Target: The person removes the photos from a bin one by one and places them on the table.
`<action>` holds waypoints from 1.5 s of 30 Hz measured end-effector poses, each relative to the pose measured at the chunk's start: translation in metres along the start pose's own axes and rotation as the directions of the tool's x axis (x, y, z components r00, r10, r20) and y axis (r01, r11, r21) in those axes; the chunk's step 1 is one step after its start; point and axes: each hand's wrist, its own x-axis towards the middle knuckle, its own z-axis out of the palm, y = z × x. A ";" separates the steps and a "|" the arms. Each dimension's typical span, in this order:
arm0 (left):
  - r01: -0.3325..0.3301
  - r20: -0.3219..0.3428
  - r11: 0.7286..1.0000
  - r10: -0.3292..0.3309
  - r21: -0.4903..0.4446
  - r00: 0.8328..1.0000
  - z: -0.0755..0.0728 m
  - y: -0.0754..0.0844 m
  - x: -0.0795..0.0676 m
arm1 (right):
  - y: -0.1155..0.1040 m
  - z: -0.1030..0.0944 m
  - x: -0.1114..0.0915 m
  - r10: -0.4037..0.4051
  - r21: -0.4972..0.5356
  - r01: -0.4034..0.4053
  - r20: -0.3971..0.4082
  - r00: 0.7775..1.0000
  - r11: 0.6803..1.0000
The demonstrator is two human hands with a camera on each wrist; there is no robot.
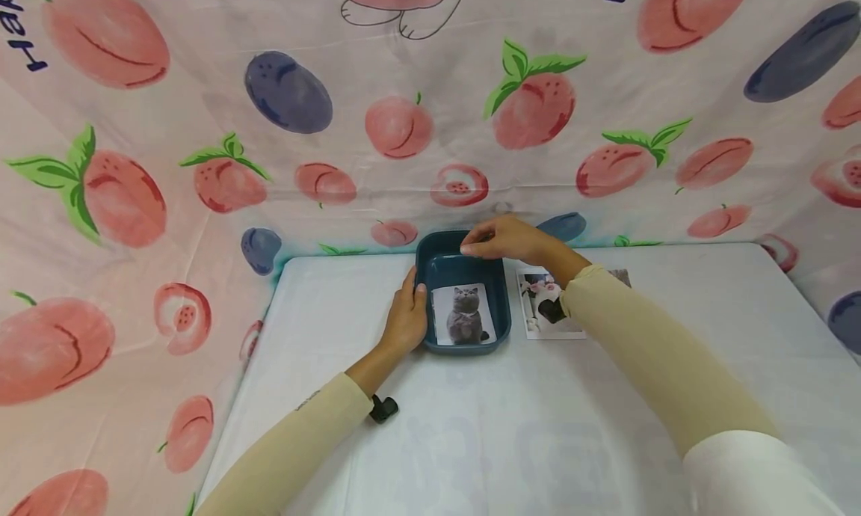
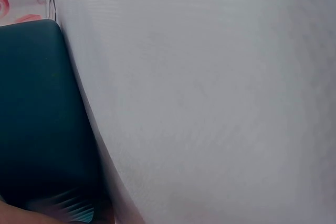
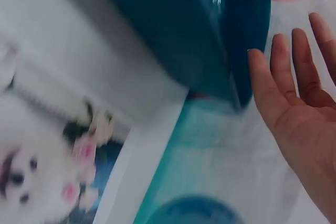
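Observation:
A dark blue plastic bin stands near the table's back edge. Inside it lies a photo card of a grey cat. My left hand holds the bin by its left side, the thumb up near the rim. Over the bin's back right corner hovers my right hand; in the right wrist view its fingers are spread a little and gently bent, with nothing between them. Right of the bin lies a photo card of a white dog with pink flowers, partly covered by the right wrist in the head view.
Another card's corner shows behind the right sleeve. White cloth covers the table. A fruit-printed curtain hangs right behind the table and along its left. Each wrist carries a small black camera.

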 end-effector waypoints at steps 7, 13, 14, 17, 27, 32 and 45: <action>0.000 0.013 1.000 0.001 -0.011 1.000 -0.001 -0.001 0.000 | -0.011 0.034 0.030 0.027 -0.171 -0.022 0.030 0.999 0.985; 0.004 0.010 1.000 -0.004 0.000 1.000 -0.001 0.000 0.000 | -0.010 0.052 0.043 0.133 -0.328 -0.108 0.055 0.990 0.939; 0.006 0.009 1.000 -0.006 0.002 1.000 -0.001 0.001 0.000 | -0.010 0.054 0.044 0.152 -0.348 -0.122 0.060 0.986 0.929; 0.007 0.007 1.000 -0.007 0.001 1.000 -0.001 0.001 0.000 | -0.008 0.058 0.046 0.186 -0.401 -0.142 0.071 0.980 0.905; 0.000 0.011 1.000 0.000 -0.012 1.000 -0.001 0.001 0.000 | -0.012 0.060 0.043 0.191 -0.437 -0.117 0.129 0.973 0.892; 0.002 0.007 1.000 -0.002 -0.003 1.000 -0.001 0.004 -0.001 | -0.017 0.060 0.036 0.162 -0.428 -0.077 0.165 0.973 0.900; 0.009 0.008 1.000 -0.009 0.004 1.000 -0.002 0.004 -0.002 | -0.021 0.051 0.019 0.094 -0.364 -0.010 0.216 0.972 0.931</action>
